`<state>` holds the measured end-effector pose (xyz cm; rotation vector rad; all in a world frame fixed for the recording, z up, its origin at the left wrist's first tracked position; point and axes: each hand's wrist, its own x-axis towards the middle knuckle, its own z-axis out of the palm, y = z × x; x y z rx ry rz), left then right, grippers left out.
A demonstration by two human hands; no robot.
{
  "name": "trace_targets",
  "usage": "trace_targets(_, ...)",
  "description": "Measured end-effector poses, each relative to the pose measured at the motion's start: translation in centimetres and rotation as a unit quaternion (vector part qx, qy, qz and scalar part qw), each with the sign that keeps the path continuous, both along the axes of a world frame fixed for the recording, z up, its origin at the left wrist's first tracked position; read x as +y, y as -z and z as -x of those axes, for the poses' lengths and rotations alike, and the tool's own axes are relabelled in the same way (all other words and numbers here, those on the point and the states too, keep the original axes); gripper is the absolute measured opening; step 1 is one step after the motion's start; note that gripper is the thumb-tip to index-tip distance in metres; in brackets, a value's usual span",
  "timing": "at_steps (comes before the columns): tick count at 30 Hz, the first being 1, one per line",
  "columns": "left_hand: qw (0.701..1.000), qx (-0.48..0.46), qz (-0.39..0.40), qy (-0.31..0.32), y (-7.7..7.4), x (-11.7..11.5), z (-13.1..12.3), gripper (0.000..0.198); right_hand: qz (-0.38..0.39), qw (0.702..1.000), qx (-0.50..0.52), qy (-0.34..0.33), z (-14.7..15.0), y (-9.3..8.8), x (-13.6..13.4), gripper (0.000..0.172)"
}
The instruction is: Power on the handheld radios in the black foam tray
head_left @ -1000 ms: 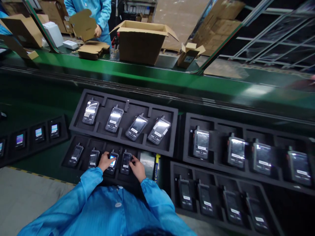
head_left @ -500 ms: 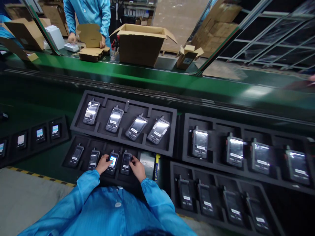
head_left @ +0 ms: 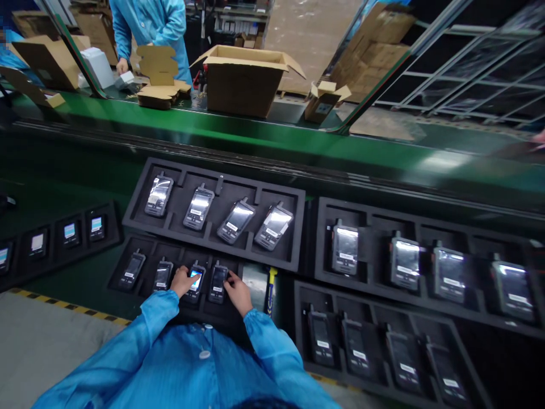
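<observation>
My left hand (head_left: 182, 282) is on a handheld radio (head_left: 195, 286) with a lit screen, fingers at its left side and thumb over the display. Curled around the right edge of the neighbouring handheld radio (head_left: 217, 284), whose screen is dark, is my right hand (head_left: 238, 291). Both radios lie in compartments of a black foam tray (head_left: 181, 247). Two more dark-screened radios, one at the far left (head_left: 133, 270) and one beside my left hand (head_left: 163, 276), share that tray. My fingertips partly hide the edges of the radios they touch.
Behind is a larger foam tray (head_left: 213, 241) with several radios. More loaded trays stand right (head_left: 317, 238) and left (head_left: 111, 227). A yellow-and-blue tool (head_left: 271, 289) lies right of my right hand. Across the green conveyor (head_left: 238, 136), a person (head_left: 149, 28) stands by cardboard boxes (head_left: 242, 85).
My left hand has shifted slightly right and up, its thumb moving higher over the lit screen. My right hand stays put. The person opposite has lifted and tilted a small white box.
</observation>
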<state>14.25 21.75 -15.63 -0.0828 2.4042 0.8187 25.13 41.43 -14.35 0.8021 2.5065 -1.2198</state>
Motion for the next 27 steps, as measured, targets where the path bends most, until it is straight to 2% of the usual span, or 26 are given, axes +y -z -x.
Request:
trace_targets(4,1.0,-0.01,-0.008,-0.006,-0.2,-0.1,0.1,0.038,0.005,1.0,0.002,-0.003,0.0,0.0,0.0,0.048)
trace_targets(13,0.996,-0.028,-0.081,-0.005,-0.4,-1.3,0.2,0.017,0.005,1.0,0.0,0.001,0.1,-0.1,0.1,0.047)
trace_targets(27,0.997,0.005,-0.073,0.015,0.0,-1.4,-0.3,0.033,0.006,1.0,0.005,0.003,0.0,0.1,0.1,0.047)
